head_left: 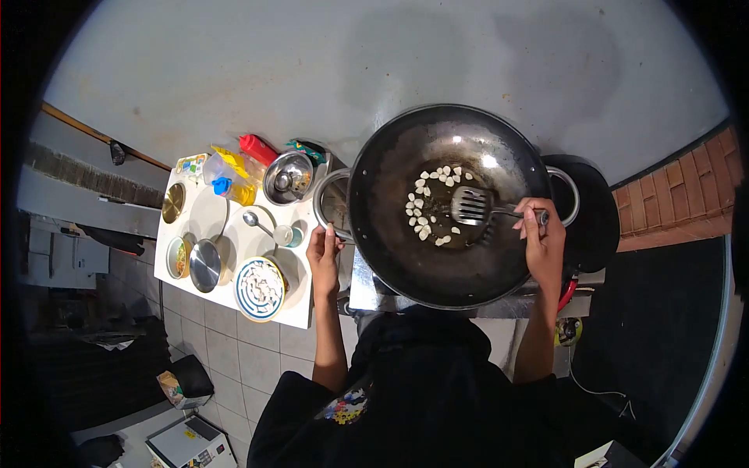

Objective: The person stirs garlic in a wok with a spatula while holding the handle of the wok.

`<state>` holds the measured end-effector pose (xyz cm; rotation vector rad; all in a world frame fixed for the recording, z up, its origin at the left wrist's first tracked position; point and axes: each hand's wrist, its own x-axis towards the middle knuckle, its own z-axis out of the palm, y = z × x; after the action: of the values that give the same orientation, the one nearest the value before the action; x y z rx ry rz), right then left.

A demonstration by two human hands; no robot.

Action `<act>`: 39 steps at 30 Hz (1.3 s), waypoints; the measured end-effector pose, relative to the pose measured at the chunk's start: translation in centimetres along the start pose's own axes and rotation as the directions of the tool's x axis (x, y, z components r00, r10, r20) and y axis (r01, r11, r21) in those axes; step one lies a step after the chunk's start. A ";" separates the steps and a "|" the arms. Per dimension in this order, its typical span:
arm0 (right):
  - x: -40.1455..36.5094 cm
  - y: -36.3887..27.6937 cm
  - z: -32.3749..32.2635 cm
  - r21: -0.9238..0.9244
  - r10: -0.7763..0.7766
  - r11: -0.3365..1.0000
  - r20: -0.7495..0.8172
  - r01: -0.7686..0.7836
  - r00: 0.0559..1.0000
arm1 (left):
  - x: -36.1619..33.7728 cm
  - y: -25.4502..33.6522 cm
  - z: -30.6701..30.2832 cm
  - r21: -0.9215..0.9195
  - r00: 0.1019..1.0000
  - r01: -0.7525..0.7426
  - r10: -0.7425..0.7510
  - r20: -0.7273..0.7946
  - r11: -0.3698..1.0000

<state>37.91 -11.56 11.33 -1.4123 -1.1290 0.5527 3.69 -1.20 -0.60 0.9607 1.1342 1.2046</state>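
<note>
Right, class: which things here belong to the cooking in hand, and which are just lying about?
Belong:
- wok, left hand at its handle
- slotted spatula, in the right hand
- white pieces inside
- probably the patterned bowl

Apparently lying about:
- white machine on the floor
- black hanging item

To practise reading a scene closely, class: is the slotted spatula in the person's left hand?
No, the slotted spatula is in the right hand, while the left hand is at the pan's handle.
</note>
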 end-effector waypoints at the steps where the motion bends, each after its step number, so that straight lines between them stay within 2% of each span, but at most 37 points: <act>1: 0.0 -0.4 -0.3 -0.079 0.017 0.997 0.006 -0.017 1.000 | 0.0 0.0 0.0 0.002 1.000 0.004 -0.004 0.000 1.000; 2: -0.1 -0.6 -0.6 -0.080 0.017 0.997 0.006 -0.016 1.000 | 0.0 0.0 0.0 0.001 1.000 0.005 -0.005 0.001 1.000; 4: -0.1 -0.6 -1.4 -0.208 0.002 0.978 -0.012 -0.004 1.000 | 0.0 0.2 0.2 0.024 1.000 -0.005 0.005 0.000 1.000; 9: -0.8 0.8 -1.8 -0.184 0.025 0.982 -0.038 -0.032 0.999 | -0.3 0.6 0.8 -0.022 0.999 -0.004 0.003 -0.034 1.000; 11: -1.3 0.6 -1.1 -0.071 0.029 0.997 -0.020 -0.031 0.999 | -0.3 0.6 0.9 -0.032 0.999 0.002 -0.003 -0.036 0.999; 16: -2.0 0.1 -1.3 0.029 0.078 0.996 0.028 -0.078 0.997 | -0.2 0.4 0.8 -0.009 0.999 0.013 -0.014 -0.039 1.000; 18: -1.9 -0.6 -1.8 -0.083 -0.001 0.997 -0.010 0.000 1.000 | -0.2 0.6 0.9 -0.014 0.999 0.017 -0.018 -0.044 1.000; 23: -1.9 0.3 -2.8 -0.239 -0.057 0.970 -0.013 0.052 0.998 | -0.1 0.2 0.8 -0.034 0.999 0.016 -0.018 -0.035 0.999; 26: -2.4 0.0 -1.9 -0.219 -0.015 0.976 0.002 0.015 1.000 | -0.3 0.3 0.8 -0.042 1.000 0.001 -0.002 -0.023 0.999; 29: -3.1 0.0 -1.1 0.034 0.047 0.998 -0.019 -0.046 0.999 | -0.2 0.4 0.7 -0.017 1.000 0.004 -0.005 -0.025 1.000; 33: -2.9 -0.5 -1.4 0.030 0.021 0.999 -0.066 -0.019 0.998 | -0.4 0.3 0.8 -0.040 1.000 0.003 -0.004 -0.030 0.999; 35: -2.7 -0.2 -1.8 -0.207 -0.055 0.977 -0.009 0.052 0.998 | -0.3 0.3 0.9 -0.053 1.000 0.005 -0.007 -0.031 0.999; 39: -2.9 0.2 -1.4 -0.261 -0.053 0.964 -0.011 0.048 0.999 | -0.6 0.5 1.1 -0.043 0.999 -0.002 0.000 -0.043 0.999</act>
<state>37.94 -14.72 10.55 -1.6053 -1.2542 0.3635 4.63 -1.70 0.22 0.9064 1.1376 1.2507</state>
